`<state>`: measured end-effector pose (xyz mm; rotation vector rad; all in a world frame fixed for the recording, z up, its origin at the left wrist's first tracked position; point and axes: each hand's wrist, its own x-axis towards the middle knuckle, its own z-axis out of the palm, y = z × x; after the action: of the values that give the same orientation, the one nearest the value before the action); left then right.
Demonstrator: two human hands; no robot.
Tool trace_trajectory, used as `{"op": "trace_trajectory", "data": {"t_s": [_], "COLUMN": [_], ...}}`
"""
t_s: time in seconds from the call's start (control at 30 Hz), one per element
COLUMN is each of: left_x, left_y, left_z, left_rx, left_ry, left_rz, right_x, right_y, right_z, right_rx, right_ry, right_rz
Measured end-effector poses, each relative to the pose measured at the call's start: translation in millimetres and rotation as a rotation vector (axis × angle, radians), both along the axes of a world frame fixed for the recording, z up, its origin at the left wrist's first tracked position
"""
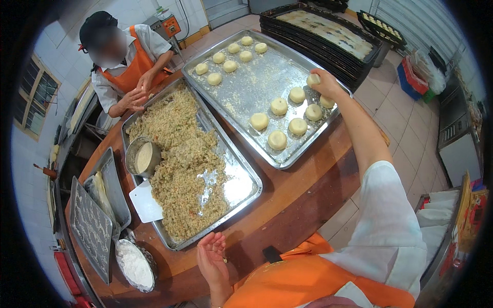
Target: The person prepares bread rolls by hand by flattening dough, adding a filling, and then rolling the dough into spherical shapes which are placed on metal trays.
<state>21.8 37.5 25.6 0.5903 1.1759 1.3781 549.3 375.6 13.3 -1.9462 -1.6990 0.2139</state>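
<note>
Co-worker's face [110,46] blurred; black tray stack [328,31] prob. cut off.

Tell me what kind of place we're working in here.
Most likely a bakery or pastry kitchen: a steel tray of round dough pieces, a tray of crumbly filling, stacked baking trays, and a co-worker in an orange apron.

pale dough ball [313,79], silver tray [257,84], orange apron [303,280]
</note>
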Motion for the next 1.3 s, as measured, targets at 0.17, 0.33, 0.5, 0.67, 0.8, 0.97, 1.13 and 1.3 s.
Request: {"op": "trace_trajectory", "data": {"t_s": [0.17,0.33,0.5,0.67,0.8,0.97,1.13,1.3], "left_x": [3.2,-0.3,9.3,66.8,50.6,-27.3,-12.1,-165.4], "left_y": [2.2,-4.2,12.0,104.1,140.8,147.9,150.3,153.8], "left_z": [3.1,3.9,11.0,34.5,40.9,8.6,-3.1,14.9], "left_rx": [0.003,0.015,0.119,0.879,1.168,0.588,0.930,0.397], "left_ry": [-0.012,-0.015,0.149,0.766,1.196,1.252,1.075,1.653], "left_rz": [-0.006,0.030,0.073,0.041,0.172,0.515,0.305,0.242], "right_x": [14.5,-16.9,-173.7,-325.3,-381.3,-407.0,-435.1,-411.6], "right_y": [3.4,-17.3,-63.6,-105.1,-133.9,-174.8,-166.6,-228.6], "right_z": [-11.8,64.0,92.6,54.1,35.0,60.8,14.0,84.5], "right_rx": [0.231,0.591,0.219,-0.217,-0.670,-0.449,-0.409,0.188], "right_ry": [0.089,1.201,1.647,1.846,2.042,1.510,1.659,0.668], "right_rz": [0.005,-0.213,0.303,0.415,0.769,0.645,0.486,0.867]}}
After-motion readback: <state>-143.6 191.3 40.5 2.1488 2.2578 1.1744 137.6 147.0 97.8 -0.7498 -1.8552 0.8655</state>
